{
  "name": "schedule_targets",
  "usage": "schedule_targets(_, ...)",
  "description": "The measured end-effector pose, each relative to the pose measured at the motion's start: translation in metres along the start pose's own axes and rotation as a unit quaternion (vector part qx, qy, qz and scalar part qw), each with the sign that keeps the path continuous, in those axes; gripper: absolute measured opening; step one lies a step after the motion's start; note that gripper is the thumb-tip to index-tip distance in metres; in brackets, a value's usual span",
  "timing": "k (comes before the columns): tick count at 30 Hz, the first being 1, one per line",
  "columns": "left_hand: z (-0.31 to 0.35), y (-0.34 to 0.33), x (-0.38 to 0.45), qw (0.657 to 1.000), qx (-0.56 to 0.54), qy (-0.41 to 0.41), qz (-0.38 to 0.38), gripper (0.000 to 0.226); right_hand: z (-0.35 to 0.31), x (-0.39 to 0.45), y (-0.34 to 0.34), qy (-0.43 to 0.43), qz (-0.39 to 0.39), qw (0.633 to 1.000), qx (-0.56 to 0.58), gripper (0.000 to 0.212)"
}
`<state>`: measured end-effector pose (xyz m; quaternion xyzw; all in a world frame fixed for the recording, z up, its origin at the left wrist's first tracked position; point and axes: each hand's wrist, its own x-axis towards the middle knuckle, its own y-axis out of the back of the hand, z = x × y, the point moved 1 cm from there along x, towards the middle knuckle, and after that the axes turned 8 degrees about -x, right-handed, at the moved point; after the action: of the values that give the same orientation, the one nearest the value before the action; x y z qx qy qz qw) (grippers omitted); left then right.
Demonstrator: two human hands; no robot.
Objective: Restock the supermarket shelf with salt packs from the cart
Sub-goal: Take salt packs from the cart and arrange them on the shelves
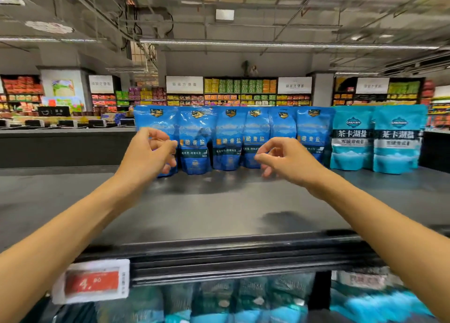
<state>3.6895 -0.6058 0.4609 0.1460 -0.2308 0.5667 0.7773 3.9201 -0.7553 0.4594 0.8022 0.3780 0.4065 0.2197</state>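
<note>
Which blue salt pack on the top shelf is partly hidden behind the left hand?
The leftmost dark blue pack, at the row's end; the left hand covers its lower half.

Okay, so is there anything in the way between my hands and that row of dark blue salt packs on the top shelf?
Nothing visible. The left hand and right hand hang empty just in front of the dark blue salt packs, with only bare shelf beneath. The teal packs stand off to the right, clear of both hands.

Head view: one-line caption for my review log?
Both hands reach toward dark-blue plastic salt packs standing on the grey shelf.
</note>
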Motion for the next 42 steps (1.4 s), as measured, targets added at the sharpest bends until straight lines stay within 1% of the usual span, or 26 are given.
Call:
schedule_targets(2, 0.012, -0.034, -0.026, 0.998, -0.049, -0.001, -0.04, 0.009, 0.007, -0.034, 0.026, 0.012, 0.034, 0.998, 0.051, 0.008)
schedule_targets(5, 0.025, -0.089, -0.073, 0.983, -0.136, 0.019, -0.121, 0.009, 0.028, -0.091, 0.06, 0.027, 0.077, 0.995, 0.065, 0.005)
schedule_targets(6, 0.028, -0.108, -0.091, 0.974, -0.164, 0.028, -0.153, 0.011, 0.039, -0.112, 0.071, 0.029, 0.096, 0.993, 0.057, 0.005)
schedule_targets(8, 0.031, -0.148, -0.129, 0.954, -0.205, 0.039, -0.213, 0.013, 0.064, -0.16, 0.093, 0.022, 0.142, 0.99, 0.005, 0.004)
schedule_targets(10, 0.028, -0.188, -0.17, 0.938, -0.222, 0.038, -0.265, 0.013, 0.092, -0.214, 0.11, -0.008, 0.184, 0.983, -0.028, 0.008)
schedule_targets(13, 0.01, -0.252, -0.236, 0.915, -0.216, 0.053, -0.338, 0.015, 0.135, -0.303, 0.133, -0.099, 0.254, 0.962, -0.026, 0.009)
schedule_targets(15, -0.007, -0.293, -0.286, 0.891, -0.202, 0.086, -0.397, 0.015, 0.165, -0.366, 0.144, -0.184, 0.298, 0.936, -0.034, 0.008)
schedule_targets(17, -0.025, -0.331, -0.34, 0.862, -0.176, 0.124, -0.459, 0.014, 0.192, -0.431, 0.153, -0.265, 0.326, 0.905, -0.07, 0.006)
schedule_targets(19, -0.046, -0.365, -0.399, 0.827, -0.139, 0.164, -0.519, 0.016, 0.214, -0.495, 0.156, -0.343, 0.351, 0.868, -0.081, 0.008)
schedule_targets(21, -0.072, -0.396, -0.459, 0.781, -0.102, 0.203, -0.581, 0.017, 0.234, -0.555, 0.155, -0.414, 0.366, 0.83, -0.078, 0.011)
schedule_targets(24, -0.116, -0.434, -0.55, 0.714, -0.034, 0.241, -0.657, 0.02, 0.27, -0.64, 0.147, -0.504, 0.38, 0.773, -0.071, 0.009)
schedule_targets(25, -0.131, -0.445, -0.583, 0.691, -0.011, 0.252, -0.677, 0.021, 0.284, -0.671, 0.143, -0.537, 0.38, 0.75, -0.073, 0.007)
schedule_targets(26, -0.145, -0.455, -0.617, 0.662, 0.02, 0.258, -0.703, 0.023, 0.298, -0.701, 0.139, -0.571, 0.375, 0.726, -0.077, 0.007)
schedule_targets(28, -0.176, -0.472, -0.681, 0.609, 0.08, 0.288, -0.735, 0.03, 0.326, -0.759, 0.124, -0.634, 0.356, 0.683, -0.077, 0.011)
schedule_targets(29, -0.193, -0.481, -0.714, 0.594, 0.101, 0.315, -0.733, 0.033, 0.341, -0.787, 0.113, -0.664, 0.345, 0.66, -0.061, 0.012)
schedule_targets(30, -0.212, -0.486, -0.742, 0.584, 0.119, 0.322, -0.735, 0.036, 0.355, -0.815, 0.101, -0.697, 0.331, 0.635, -0.043, 0.011)
schedule_targets(31, -0.233, -0.494, -0.768, 0.584, 0.125, 0.331, -0.731, 0.039, 0.369, -0.841, 0.088, -0.729, 0.313, 0.608, -0.033, 0.01)
schedule_targets(33, -0.273, -0.501, -0.808, 0.546, 0.192, 0.289, -0.763, 0.038, 0.395, -0.891, 0.058, -0.783, 0.28, 0.555, -0.012, 0.008)
schedule_targets(34, -0.294, -0.504, -0.823, 0.522, 0.221, 0.235, -0.789, 0.033, 0.407, -0.912, 0.043, -0.8, 0.273, 0.534, 0.018, 0.01)
schedule_targets(35, -0.317, -0.502, -0.837, 0.511, 0.258, 0.236, -0.786, 0.027, 0.416, -0.932, 0.024, -0.816, 0.25, 0.519, 0.046, 0.017)
schedule_targets(36, -0.335, -0.504, -0.847, 0.494, 0.287, 0.246, -0.783, 0.019, 0.427, -0.95, 0.006, -0.826, 0.214, 0.518, 0.062, 0.026)
schedule_targets(37, -0.357, -0.505, -0.857, 0.507, 0.301, 0.252, -0.767, 0.016, 0.435, -0.967, -0.011, -0.833, 0.182, 0.52, 0.062, 0.03)
schedule_targets(38, -0.377, -0.504, -0.869, 0.505, 0.314, 0.241, -0.767, 0.022, 0.442, -0.982, -0.027, -0.839, 0.164, 0.515, 0.061, 0.03)
schedule_targets(40, -0.402, -0.504, -0.885, 0.49, 0.324, 0.224, -0.778, 0.033, 0.456, -1.008, -0.053, -0.848, 0.157, 0.504, 0.048, 0.021)
schedule_targets(41, -0.416, -0.504, -0.893, 0.481, 0.347, 0.202, -0.779, 0.038, 0.462, -1.02, -0.065, -0.852, 0.147, 0.5, 0.038, 0.025)
schedule_targets(42, -0.432, -0.503, -0.899, 0.473, 0.377, 0.18, -0.776, 0.049, 0.467, -1.031, -0.075, -0.862, 0.12, 0.492, 0.031, 0.032)
